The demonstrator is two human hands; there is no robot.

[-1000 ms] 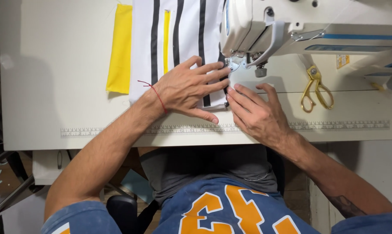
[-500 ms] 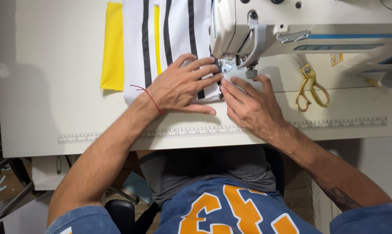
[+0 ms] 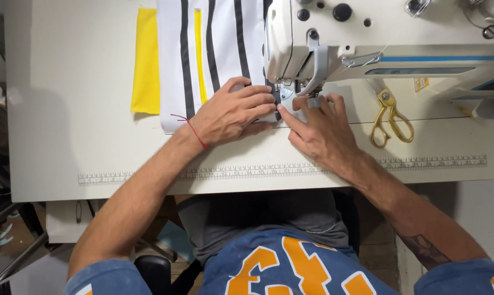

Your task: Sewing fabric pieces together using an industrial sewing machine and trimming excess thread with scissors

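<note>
Both hands crept up toward the needle: left hand [image 3: 233,112] flat on striped fabric [image 3: 214,49], right hand [image 3: 320,128] fingers together pinning its edge beside the presser foot [image 3: 312,98]; seam feeding on counter [image 3: 67,109]

My left hand [image 3: 233,112] lies flat on the striped fabric [image 3: 214,49], left of the sewing machine [image 3: 378,38]. My right hand [image 3: 320,131] rests before its needle; scissors [image 3: 390,117] lie right.
</note>
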